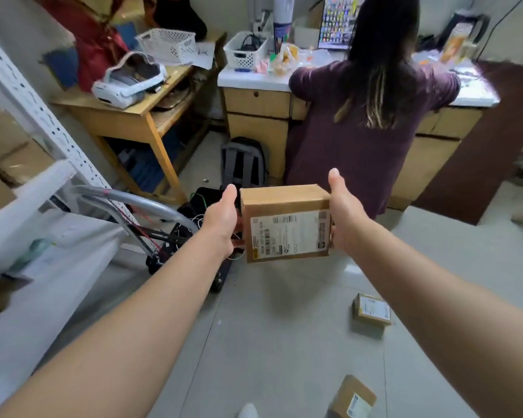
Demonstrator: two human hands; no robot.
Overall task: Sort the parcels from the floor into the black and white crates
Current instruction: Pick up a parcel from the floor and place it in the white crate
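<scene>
Brown cardboard parcel (pixel 286 223), white barcode label on top, edges crisp.

left hand (pixel 221 218): bare | right hand (pixel 344 212): bare | forearms (pixel 151 321): bare | foot (pixel 248 411): white-clad toe

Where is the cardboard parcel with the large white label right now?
In the head view, the parcel is at the centre, held above the floor between the left hand and the right hand, just before a person in purple.
</scene>
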